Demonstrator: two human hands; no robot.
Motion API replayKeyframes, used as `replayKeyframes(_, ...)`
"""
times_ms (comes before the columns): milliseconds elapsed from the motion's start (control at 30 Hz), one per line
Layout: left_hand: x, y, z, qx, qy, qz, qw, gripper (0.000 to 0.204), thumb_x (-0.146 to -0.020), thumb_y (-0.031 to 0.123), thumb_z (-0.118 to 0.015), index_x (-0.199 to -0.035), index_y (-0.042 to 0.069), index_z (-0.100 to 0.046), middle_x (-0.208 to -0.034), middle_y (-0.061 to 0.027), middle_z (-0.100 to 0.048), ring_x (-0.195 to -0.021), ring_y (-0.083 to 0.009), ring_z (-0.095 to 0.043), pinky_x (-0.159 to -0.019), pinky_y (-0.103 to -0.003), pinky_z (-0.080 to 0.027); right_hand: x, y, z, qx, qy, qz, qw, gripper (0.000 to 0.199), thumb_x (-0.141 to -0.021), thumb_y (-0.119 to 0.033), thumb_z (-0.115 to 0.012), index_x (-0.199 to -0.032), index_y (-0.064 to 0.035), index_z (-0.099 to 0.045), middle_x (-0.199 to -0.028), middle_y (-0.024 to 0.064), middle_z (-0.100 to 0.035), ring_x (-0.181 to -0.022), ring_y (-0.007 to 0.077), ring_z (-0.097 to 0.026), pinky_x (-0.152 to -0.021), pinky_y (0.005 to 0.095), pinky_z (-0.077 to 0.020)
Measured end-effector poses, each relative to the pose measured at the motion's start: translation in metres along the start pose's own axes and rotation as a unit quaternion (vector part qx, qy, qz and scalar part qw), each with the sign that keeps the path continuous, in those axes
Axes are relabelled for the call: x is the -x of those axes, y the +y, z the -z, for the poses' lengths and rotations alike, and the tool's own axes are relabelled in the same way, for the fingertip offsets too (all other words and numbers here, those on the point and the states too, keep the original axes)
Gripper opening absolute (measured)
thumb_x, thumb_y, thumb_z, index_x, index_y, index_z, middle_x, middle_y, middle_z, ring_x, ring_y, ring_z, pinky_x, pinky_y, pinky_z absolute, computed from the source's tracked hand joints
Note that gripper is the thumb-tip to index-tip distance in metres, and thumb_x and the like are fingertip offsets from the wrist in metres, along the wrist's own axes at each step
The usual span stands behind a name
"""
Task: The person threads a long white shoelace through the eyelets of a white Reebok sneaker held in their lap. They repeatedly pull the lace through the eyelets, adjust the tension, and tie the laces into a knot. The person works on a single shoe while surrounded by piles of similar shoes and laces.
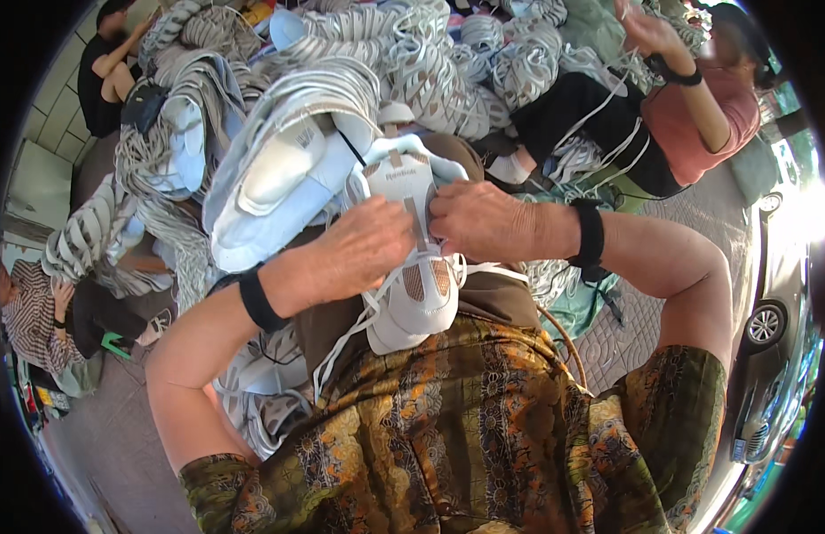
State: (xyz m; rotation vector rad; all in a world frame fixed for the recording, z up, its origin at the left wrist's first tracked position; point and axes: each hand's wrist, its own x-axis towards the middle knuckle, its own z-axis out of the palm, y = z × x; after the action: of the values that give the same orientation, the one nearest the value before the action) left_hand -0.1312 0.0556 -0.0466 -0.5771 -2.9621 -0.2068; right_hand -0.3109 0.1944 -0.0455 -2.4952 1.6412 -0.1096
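Observation:
A pale grey sneaker upper (416, 307) with brown mesh panels rests over my lap, toe toward me. My left hand (370, 238) is closed on its left eyelet edge, the fingers curled in; whether a lace is pinched there too is hidden. Opposite it, my right hand (485, 219) grips the right edge with bent fingers. The tongue (399, 181) stands up between both hands. A white lace (348, 331) dangles from the left side. Just beyond my left hand leans a thick stack of nested uppers (297, 147).
Heaps of bundled uppers (448, 76) spread across the far side. A person in a pink top (697, 116) sits at the far right, one hand raised. Others sit at the far left (110, 71) and left (48, 311). Parked cars (768, 356) stand at the right.

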Motion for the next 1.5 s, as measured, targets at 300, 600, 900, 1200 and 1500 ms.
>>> replayKeyframes(300,0.009,0.006,-0.004,-0.011,0.043,0.011,0.999,0.011,-0.067,0.003,-0.064,-0.076,0.003,-0.059,-0.081,-0.0102,-0.051,-0.082,-0.0264,-0.051,-0.074,-0.036,-0.041,-0.03,-0.007,0.018,-0.015,-0.206,-0.095,0.974,0.019,-0.067,-0.01,-0.061,-0.079,0.0028,-0.069,-0.082,0.0225,-0.068,-0.08,0.0393,-0.067,-0.071,0.0446,-0.0531)
replayKeyframes(600,0.002,0.006,-0.017,-0.036,0.076,-0.008,0.996,0.015,-0.071,0.006,-0.061,-0.085,0.001,-0.064,-0.084,-0.0086,-0.054,-0.085,-0.0243,-0.052,-0.076,-0.036,-0.04,-0.045,-0.012,0.017,-0.052,-0.237,-0.236,0.941,0.026,-0.077,-0.023,-0.061,-0.084,-0.0004,-0.072,-0.085,0.0204,-0.069,-0.084,0.0357,-0.068,-0.077,0.0456,-0.051)
replayKeyframes(900,0.008,0.012,-0.015,-0.078,0.039,0.035,0.996,0.009,-0.069,0.007,-0.065,-0.077,0.003,-0.067,-0.078,-0.0105,-0.059,-0.084,-0.0252,-0.056,-0.076,-0.035,-0.041,-0.046,-0.02,0.005,-0.055,-0.172,-0.297,0.938,0.04,-0.082,-0.038,-0.056,-0.077,-0.0017,-0.072,-0.08,0.0187,-0.069,-0.085,0.0335,-0.068,-0.079,0.0462,-0.0492)
replayKeyframes(1200,0.0,0.015,0.006,-0.029,-0.113,0.131,0.984,0.012,-0.062,0.012,-0.065,-0.068,0.002,-0.067,-0.067,-0.0155,-0.063,-0.074,-0.0295,-0.062,-0.072,-0.037,-0.042,-0.023,-0.008,0.002,-0.297,0.101,-0.185,0.931,0.015,-0.091,-0.017,-0.056,-0.09,-0.0018,-0.057,-0.073,0.0103,-0.059,-0.067,0.02,-0.06,-0.062,0.0325,-0.0482)
replayKeyframes(1500,0.003,0.002,-0.011,0.031,-0.079,0.222,0.971,0.018,-0.07,0.018,-0.06,-0.054,0.009,-0.062,-0.061,-0.0145,-0.063,-0.061,-0.0318,-0.061,-0.067,-0.042,-0.036,-0.026,-0.016,-0.025,-0.239,0.319,-0.028,0.917,0.01,-0.08,-0.013,-0.061,-0.087,-0.0061,-0.056,-0.078,0.0118,-0.061,-0.077,0.0331,-0.06,-0.072,0.0403,-0.0455)
